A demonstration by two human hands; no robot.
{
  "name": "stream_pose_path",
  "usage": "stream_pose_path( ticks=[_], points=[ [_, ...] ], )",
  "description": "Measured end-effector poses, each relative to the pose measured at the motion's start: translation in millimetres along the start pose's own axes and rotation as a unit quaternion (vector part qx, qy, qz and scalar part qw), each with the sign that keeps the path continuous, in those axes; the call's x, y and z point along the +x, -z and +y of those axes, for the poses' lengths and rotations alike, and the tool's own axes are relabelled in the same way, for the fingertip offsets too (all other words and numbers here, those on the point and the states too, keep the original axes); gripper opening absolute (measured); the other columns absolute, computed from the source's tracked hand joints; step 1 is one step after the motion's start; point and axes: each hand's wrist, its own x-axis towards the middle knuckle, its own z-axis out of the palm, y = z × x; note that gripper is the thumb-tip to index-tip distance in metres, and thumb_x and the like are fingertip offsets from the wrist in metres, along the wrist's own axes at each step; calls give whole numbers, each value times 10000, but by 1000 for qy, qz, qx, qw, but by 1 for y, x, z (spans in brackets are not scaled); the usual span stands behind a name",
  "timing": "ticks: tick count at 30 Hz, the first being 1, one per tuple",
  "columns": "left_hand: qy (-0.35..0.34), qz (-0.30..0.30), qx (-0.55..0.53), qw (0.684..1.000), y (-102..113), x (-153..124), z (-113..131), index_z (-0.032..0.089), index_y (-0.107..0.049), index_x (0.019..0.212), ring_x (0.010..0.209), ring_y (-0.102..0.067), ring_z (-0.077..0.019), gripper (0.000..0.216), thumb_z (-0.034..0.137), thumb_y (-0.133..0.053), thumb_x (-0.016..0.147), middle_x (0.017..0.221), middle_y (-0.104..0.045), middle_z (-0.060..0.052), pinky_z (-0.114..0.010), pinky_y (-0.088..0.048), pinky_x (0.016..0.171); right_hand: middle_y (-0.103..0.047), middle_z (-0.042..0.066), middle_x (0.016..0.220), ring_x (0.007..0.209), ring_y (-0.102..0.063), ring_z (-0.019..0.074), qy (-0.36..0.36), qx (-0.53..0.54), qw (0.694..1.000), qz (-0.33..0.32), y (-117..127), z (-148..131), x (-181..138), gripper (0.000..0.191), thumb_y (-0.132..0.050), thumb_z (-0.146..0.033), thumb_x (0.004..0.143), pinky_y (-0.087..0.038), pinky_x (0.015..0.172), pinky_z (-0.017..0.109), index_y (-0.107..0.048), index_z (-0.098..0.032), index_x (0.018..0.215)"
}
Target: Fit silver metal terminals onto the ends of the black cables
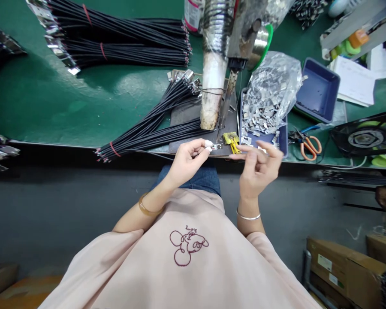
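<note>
My left hand (190, 161) is closed in a pinch at the front edge of the bench, white covers on its thumb and fingertip. It grips a thin black cable (156, 153) near a small silver USB connector (217, 146), which points right. My right hand (259, 166) is raised over the edge, fingers apart, with nothing plainly held in them. Its fingertips are near a yellow clip (233, 141) and the front of a blue tray (283, 143) with loose metal shells (263, 120) and a plastic bag. A bundle of black cables (148, 124) lies left of my hands.
A wrapped tube nozzle (210, 94) and an upright metal tool (228, 101) stand over a grey plate. Solder wire (260, 47) hangs behind. Orange-handled pliers (310, 146), a second blue tray (318, 90) and a fan (368, 135) are at right. Tied cables (122, 38) lie at back left.
</note>
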Motion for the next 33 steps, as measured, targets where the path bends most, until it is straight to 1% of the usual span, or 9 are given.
stream_pose_path(
  ticks=[3,5,8,11,17,20,27,30,33],
  points=[
    [4,-6,1,1000,-2,3,1,167,-659,772,544,-379,-86,160,295,-652,868,600,-460,27,-229,-297,527,-777,25,1031,928,-773,176,46,-14,997,-55,-6,6,-2,60,-588,-254,953,-637,829,354,-616,-258,1007],
    [1,-10,13,1000,-3,4,2,167,-652,766,543,-383,-86,164,286,-640,879,599,-465,26,-230,-303,530,-776,48,1091,1013,-759,191,59,-28,995,-75,-11,10,-3,20,-623,-254,930,-639,837,355,-638,-242,930],
    [-4,-10,32,999,-4,4,1,170,-654,775,539,-376,-86,164,278,-625,894,601,-460,28,-232,-294,521,-770,73,1128,967,-762,187,26,-27,995,-91,-17,14,-2,79,-617,-289,928,-640,753,330,-631,-226,883],
    [-10,-6,42,999,-5,4,-1,173,-654,782,531,-356,-85,163,272,-612,904,598,-436,31,-235,-274,512,-768,78,1134,935,-764,175,3,-18,994,-103,-20,14,-1,88,-605,-295,933,-643,758,325,-624,-222,888],
    [-22,10,59,998,-6,5,3,174,-637,768,544,-373,-88,167,255,-598,909,606,-437,28,-239,-299,529,-778,59,1085,1039,-749,206,60,-34,993,-91,-20,8,6,55,-630,-236,914,-646,856,389,-651,-241,863],
    [-18,12,60,998,-6,5,4,173,-643,798,544,-370,-85,136,239,-592,905,609,-442,30,-238,-297,532,-774,53,1113,1001,-758,200,81,-28,992,-90,-19,6,6,65,-646,-197,897,-633,915,411,-661,-243,852],
    [13,0,35,999,-5,4,-1,175,-644,771,500,-333,-78,117,258,-641,853,558,-415,44,-231,-257,492,-774,52,1103,935,-765,191,78,-21,990,-112,-12,9,-2,70,-625,-205,896,-636,860,394,-610,-245,841],
    [2,-10,63,998,-5,1,2,168,-641,758,494,-311,-73,134,229,-605,872,547,-385,51,-232,-244,487,-775,48,1067,969,-757,182,56,-14,994,-98,-11,9,-1,40,-619,-218,912,-627,796,328,-594,-241,890],
    [-40,-28,122,991,-5,-5,8,151,-673,800,488,-303,-63,122,185,-587,879,545,-409,54,-223,-245,480,-747,-1,896,747,-737,124,1,2,995,-98,-10,6,3,53,-586,-260,946,-572,628,238,-542,-243,921]
  ],
)
